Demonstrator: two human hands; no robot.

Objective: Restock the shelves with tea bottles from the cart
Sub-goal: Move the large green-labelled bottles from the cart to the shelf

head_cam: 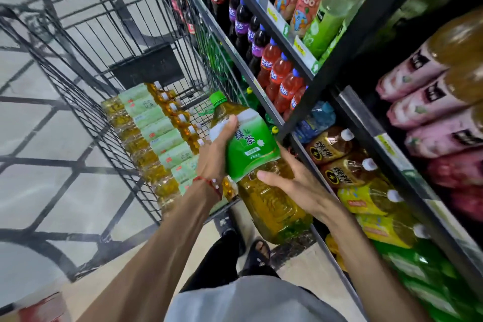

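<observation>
Tea bottle [251,146] in a two-handed hold: left hand [217,157] round label [248,149], right hand [292,183] underneath.

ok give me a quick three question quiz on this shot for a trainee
1. True or false: the left hand and right hand both hold the big bottle.
2. Its cap is: A white, B green, C blue.
3. Fill in: the small tea bottles lie in the ___.
Key: 1 true; 2 B; 3 cart.
</observation>
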